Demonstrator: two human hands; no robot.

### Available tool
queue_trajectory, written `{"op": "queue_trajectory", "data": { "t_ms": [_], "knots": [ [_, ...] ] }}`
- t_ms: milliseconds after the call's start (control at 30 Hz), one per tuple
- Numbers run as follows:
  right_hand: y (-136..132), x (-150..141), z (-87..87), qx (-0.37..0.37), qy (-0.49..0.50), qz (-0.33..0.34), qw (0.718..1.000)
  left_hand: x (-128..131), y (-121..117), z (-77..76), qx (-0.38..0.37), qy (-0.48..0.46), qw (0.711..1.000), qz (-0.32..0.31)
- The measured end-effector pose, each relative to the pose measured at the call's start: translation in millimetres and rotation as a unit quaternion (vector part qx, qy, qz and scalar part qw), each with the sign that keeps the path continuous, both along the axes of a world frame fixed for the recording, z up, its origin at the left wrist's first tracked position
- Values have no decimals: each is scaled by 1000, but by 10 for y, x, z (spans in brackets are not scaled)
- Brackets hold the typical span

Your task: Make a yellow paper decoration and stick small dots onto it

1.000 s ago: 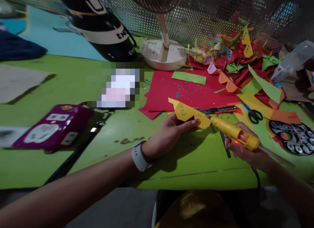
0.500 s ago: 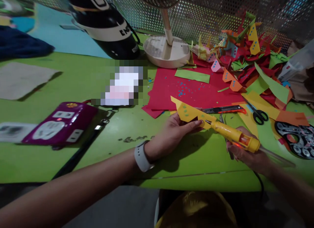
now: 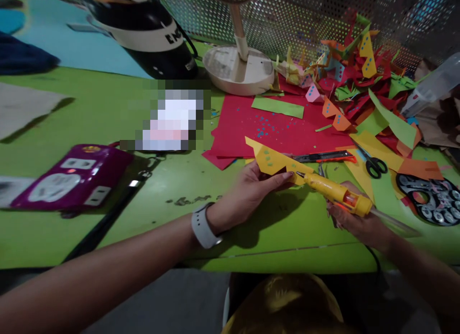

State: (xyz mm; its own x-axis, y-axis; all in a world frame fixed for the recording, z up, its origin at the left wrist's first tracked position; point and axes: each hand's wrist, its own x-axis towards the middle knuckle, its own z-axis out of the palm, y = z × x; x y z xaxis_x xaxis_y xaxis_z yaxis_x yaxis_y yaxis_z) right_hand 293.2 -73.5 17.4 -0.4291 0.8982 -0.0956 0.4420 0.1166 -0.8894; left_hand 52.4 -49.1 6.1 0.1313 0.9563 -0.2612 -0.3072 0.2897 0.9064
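Note:
Between the thumb and fingers of my left hand is a yellow paper cutout with notched edges and rows of small greenish dots. That wrist wears a pale watch. My right hand is wrapped round a yellow hot glue gun, a clear glue stick poking out of its rear and an orange-red glow on its body. The gun's metal nozzle is at the lower right part of the cutout, close to my left thumb; whether it touches the paper I cannot tell. Some fingers of my right hand are hidden behind the gun.
Beyond my hands lie red paper with blue specks, a box cutter and black-handled scissors. Folded paper cutouts pile up at right. A purple power strip, a black bottle and a fan base also stand here.
The whole view has shifted slightly, so things on the table appear a little further left and higher. My hands keep the same hold on the paper cutout and the glue gun.

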Motion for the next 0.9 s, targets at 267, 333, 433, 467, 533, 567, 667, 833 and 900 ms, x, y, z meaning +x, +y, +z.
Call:
{"op": "queue_trajectory", "data": {
  "t_ms": [267, 333, 433, 467, 533, 567, 667, 833, 900],
  "knots": [
    [17, -95, 84, -8, 15, -21, 1000, 2, -14, 15, -1, 1, 1000, 4],
    [14, -98, 92, -2, 4, -22, 1000, 5, -15, 19, -2, 3, 1000, 9],
    [13, -102, 103, 9, -8, -22, 1000, 9, -16, 22, -4, 0, 1000, 12],
    [14, -104, 107, 10, -11, -21, 1000, 10, -18, 23, -4, -3, 1000, 12],
    [17, -107, 113, 12, -14, -18, 1000, 9, -21, 25, -5, -14, 1000, 9],
    [17, -108, 114, 11, -16, -16, 1000, 7, -23, 25, -7, -20, 1000, 8],
    [17, -107, 110, 12, -20, -17, 1000, 3, -26, 27, -12, -35, 999, 3],
    [11, -101, 107, 13, -21, -18, 1000, 10, -27, 44, -17, -40, 999, 8],
    [7, -98, 108, 12, -27, -19, 999, 16, -26, 52, -18, -38, 999, 10]
  ]
}}
